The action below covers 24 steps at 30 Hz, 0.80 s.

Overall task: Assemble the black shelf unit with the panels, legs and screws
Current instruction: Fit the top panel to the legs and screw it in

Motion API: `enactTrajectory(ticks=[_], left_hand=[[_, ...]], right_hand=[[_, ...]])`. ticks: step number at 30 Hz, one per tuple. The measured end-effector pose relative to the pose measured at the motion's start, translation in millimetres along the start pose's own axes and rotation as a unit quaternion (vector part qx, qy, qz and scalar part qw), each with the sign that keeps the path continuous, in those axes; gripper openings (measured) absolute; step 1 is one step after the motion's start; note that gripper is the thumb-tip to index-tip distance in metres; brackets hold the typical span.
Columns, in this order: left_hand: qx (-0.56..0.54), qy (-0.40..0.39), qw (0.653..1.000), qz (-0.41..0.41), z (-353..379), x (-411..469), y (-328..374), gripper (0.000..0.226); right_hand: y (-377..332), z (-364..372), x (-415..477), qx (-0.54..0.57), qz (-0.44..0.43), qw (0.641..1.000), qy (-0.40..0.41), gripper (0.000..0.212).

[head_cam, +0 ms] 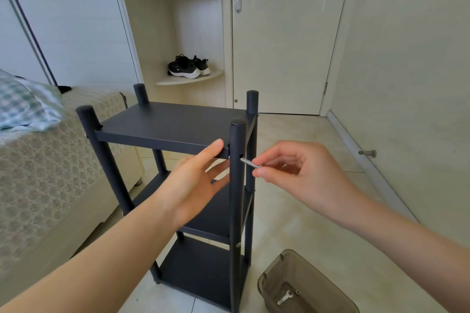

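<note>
The black shelf unit (175, 123) stands upright on the floor with three panels between four round legs. My left hand (195, 178) reaches under the top panel's near right corner, thumb on the panel's front edge and fingers straight beneath it. My right hand (292, 173) pinches a silver screw (250, 163) by its head. The screw's tip sits at a hole in the near right leg (236, 211), level with the top panel. Another silver screw head (238, 245) shows lower on that leg.
A translucent brown plastic tray (305, 284) lies on the floor at lower right, holding a small metal wrench (284, 297). A bed with a patterned cover (38, 173) is close on the left. A closed door (279, 46) and corner shelves with black shoes (188, 66) stand behind.
</note>
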<state>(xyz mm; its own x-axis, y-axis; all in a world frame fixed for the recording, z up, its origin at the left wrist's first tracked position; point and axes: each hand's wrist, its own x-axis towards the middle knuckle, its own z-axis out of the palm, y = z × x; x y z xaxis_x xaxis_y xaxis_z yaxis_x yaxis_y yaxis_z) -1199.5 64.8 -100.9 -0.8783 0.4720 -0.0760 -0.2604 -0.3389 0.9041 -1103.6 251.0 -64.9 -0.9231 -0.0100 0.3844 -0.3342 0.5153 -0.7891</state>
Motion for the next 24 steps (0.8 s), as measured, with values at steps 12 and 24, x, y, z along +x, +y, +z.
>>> enactTrajectory(ticks=[12, 24], left_hand=[[0.052, 0.046, 0.998, -0.012, 3, 4, -4, 0.027], [0.043, 0.060, 0.997, -0.008, 1, 3, -6, 0.083]], right_hand=[[2, 8, -8, -0.023, -0.052, 0.996, 0.063, 0.015], [4, 23, -5, -0.014, -0.036, 0.996, 0.078, 0.011]])
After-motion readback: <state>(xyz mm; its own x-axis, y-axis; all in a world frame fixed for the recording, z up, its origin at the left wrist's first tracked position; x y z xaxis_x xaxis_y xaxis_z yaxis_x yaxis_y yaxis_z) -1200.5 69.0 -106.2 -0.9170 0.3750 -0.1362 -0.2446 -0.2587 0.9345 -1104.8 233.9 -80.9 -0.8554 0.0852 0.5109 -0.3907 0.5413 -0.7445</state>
